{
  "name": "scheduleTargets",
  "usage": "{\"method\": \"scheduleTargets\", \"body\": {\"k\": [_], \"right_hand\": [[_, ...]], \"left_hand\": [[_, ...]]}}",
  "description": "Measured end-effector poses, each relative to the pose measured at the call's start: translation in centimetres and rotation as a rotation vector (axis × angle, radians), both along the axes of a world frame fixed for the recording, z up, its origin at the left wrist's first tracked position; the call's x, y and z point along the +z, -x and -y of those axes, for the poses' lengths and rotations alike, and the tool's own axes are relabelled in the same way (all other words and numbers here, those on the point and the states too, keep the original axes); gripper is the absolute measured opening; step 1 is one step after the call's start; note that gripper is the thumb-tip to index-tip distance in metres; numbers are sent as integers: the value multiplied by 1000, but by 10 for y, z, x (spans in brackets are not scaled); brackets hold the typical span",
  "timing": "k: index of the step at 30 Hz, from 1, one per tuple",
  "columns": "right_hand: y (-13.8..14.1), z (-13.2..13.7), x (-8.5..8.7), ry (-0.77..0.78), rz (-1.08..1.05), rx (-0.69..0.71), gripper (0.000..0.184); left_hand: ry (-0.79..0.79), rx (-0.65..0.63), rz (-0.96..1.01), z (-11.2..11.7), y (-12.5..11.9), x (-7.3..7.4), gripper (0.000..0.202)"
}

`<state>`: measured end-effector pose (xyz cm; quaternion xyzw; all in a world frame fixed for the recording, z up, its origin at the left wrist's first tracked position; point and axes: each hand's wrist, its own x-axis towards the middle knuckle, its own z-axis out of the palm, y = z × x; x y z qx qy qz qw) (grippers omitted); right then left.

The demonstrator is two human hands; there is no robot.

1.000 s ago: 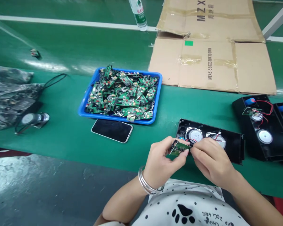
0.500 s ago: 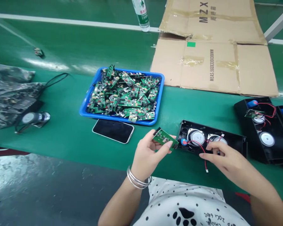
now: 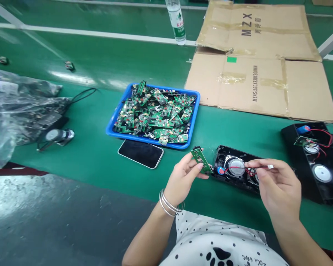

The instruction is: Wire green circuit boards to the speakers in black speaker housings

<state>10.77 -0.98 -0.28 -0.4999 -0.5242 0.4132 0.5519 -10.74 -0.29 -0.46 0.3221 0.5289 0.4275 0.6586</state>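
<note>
My left hand [image 3: 187, 175] is closed on a green circuit board [image 3: 200, 160], tilted, its lower end close to the black speaker housing [image 3: 224, 150]. In the housing sit a round silver speaker [image 3: 235, 167], a second one partly behind my right hand, and a blue cylindrical part [image 3: 221, 170] with red and black wires. Between thumb and fingers, my right hand [image 3: 279, 184] pinches the red and black wire [image 3: 240, 168], which stretches across the speaker. The wire's white plug [image 3: 270, 167] sticks out past my fingertips.
A blue tray [image 3: 110, 130] heaped with circuit boards stands left of centre, a phone [image 3: 141, 153] before it. Flattened cardboard [image 3: 269, 85] and a water bottle [image 3: 177, 24] lie behind. More black housings [image 3: 302, 162] are at right; plastic bags [image 3: 5, 118] and a loose speaker [image 3: 55, 135] at left.
My right hand has taken hold of the red and black wire and lifted its plug end up to the right. The board in my left hand has turned steeper. The camera view has shifted.
</note>
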Motion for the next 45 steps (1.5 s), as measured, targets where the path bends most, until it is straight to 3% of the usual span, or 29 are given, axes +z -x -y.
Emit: {"method": "scheduleTargets", "body": {"k": [3,6,11,17,23,27,31,35,42,45], "right_hand": [[5,-5,1,-3,-6,13,13],[5,-8,7,-28,118,55,12],[3,-13,14,-31,291,136,11],[12,-16,18,-50,424,313,7],[24,-16,26,-126,489,339,10],[22,-17,25,-91,509,304,11],[27,-18,24,-95,526,298,12],[37,-18,26,-134,497,291,12],[24,-24,34,195,166,420,9],[23,-27,34,202,125,438,9]], "left_hand": [[91,29,266,-1,2,-2,45],[172,67,452,-2,4,-5,46],[180,85,475,-1,6,-9,42],[102,-100,551,2,6,-8,52],[-193,-177,351,5,7,-2,27],[-391,-95,-46,3,7,8,27],[-492,-8,-185,4,-2,10,29],[-482,92,-228,7,-15,5,29],[-222,80,20,7,-19,3,23],[-196,87,152,7,-19,1,21]]}}
